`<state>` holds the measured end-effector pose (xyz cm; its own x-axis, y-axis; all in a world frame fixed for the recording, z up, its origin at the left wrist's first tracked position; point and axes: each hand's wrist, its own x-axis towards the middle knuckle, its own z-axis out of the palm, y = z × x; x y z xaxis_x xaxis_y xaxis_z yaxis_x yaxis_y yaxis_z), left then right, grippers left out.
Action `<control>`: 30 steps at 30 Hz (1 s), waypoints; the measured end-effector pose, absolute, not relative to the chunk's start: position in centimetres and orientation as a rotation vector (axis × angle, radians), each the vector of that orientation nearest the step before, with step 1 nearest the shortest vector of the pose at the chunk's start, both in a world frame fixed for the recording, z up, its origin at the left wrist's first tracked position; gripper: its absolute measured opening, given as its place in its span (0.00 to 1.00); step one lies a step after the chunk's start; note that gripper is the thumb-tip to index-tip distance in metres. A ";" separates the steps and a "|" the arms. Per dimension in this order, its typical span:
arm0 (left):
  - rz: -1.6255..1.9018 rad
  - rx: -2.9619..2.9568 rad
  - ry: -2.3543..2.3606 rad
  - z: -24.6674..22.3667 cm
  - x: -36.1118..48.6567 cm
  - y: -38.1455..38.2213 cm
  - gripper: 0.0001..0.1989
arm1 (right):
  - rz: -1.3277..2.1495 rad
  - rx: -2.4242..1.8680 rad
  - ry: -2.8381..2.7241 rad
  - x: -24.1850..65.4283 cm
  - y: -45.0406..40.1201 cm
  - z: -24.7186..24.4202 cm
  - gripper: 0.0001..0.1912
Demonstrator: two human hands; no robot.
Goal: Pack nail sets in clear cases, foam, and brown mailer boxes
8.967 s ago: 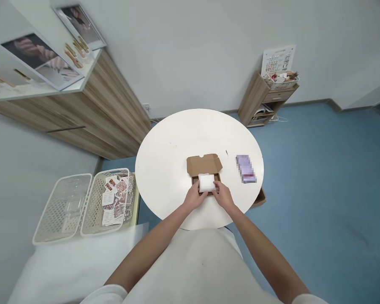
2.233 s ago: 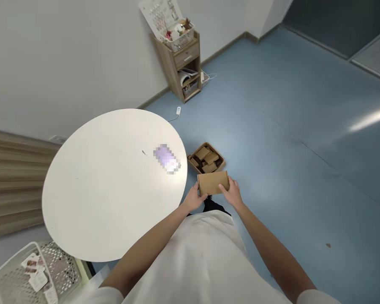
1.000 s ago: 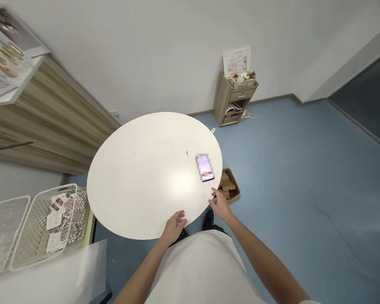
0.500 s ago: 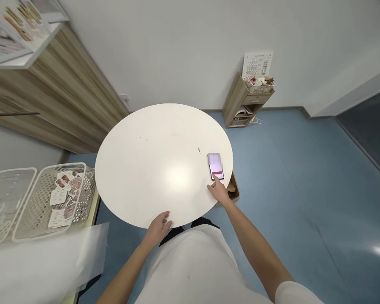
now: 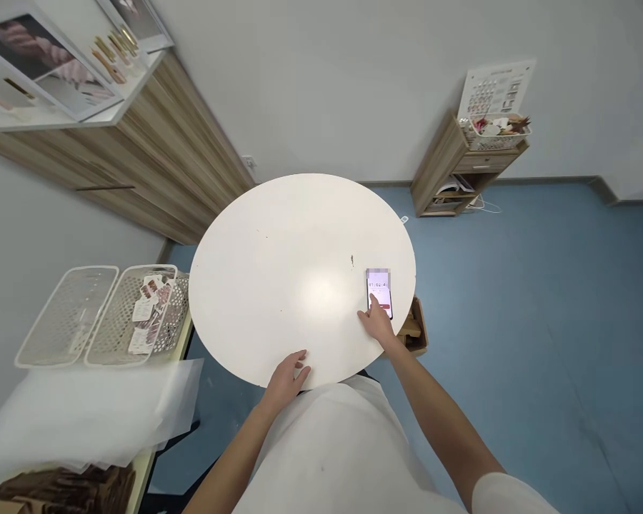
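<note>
A phone [image 5: 380, 289] with a lit screen lies near the right side of the round white table [image 5: 268, 285]. Its screen shows digits and a red bar low down. My right hand [image 5: 376, 321] is over the phone's lower left part, index finger stretched onto the screen and thumb out to the left; it grips nothing. At the table's near edge my left hand [image 5: 286, 378] rests with its fingers apart and nothing in it.
Two white baskets [image 5: 93, 335], one with printed cards, stand at left beside translucent sheets [image 5: 112, 407]. A wooden cabinet [image 5: 193, 143] is at back left, a small shelf unit [image 5: 439, 168] at back right. An open cardboard box [image 5: 419, 335] sits below the table's right edge.
The view has shifted, so the table and both hands appear further right. My right index finger has moved further up the phone's screen, left of the red bar, and digits now show there.
</note>
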<state>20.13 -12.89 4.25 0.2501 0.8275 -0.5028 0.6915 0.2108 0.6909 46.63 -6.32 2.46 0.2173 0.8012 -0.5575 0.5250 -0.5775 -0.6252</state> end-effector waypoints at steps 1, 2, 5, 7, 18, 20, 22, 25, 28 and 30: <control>0.177 1.513 1.495 4.3 19.9 -12.9 0.24 | 1.279 -2.164 -1.247 46.4 -6.4 2.6 0.36; 0.188 1.507 1.517 4.4 19.7 -12.9 0.24 | 1.263 -2.126 -1.256 46.1 -6.4 2.8 0.35; 0.237 1.478 1.599 5.0 18.8 -13.2 0.24 | 1.268 -1.982 -1.330 44.3 -6.5 3.6 0.32; 0.284 1.454 1.652 5.6 18.1 -13.5 0.23 | 1.320 -1.870 -1.416 42.5 -6.6 4.1 0.31; 0.585 1.262 1.893 7.4 10.7 -19.5 0.23 | 1.513 -1.387 -1.926 29.8 -7.3 5.7 0.27; 0.595 1.229 1.914 7.1 8.5 -21.4 0.24 | 1.519 -1.362 -1.973 27.5 -8.1 6.0 0.28; 0.609 1.215 1.928 6.7 6.2 -22.9 0.24 | 1.517 -1.340 -2.002 25.4 -9.0 6.3 0.28; 0.658 1.219 1.952 6.3 2.8 -24.6 0.23 | 1.528 -1.296 -2.034 22.3 -10.4 6.6 0.28; 0.726 1.223 1.963 6.0 -0.2 -25.8 0.23 | 1.559 -1.239 -2.064 19.4 -11.7 6.6 0.28; 0.760 1.210 1.959 5.9 -1.8 -26.6 0.22 | 1.566 -1.208 -2.089 17.6 -12.5 6.5 0.28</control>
<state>-1.81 -26.65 5.95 -0.3171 0.9131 -0.2562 0.5013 0.3906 0.7721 17.56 -12.49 6.51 -0.6185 0.7418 -0.2590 0.4568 0.0713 -0.8867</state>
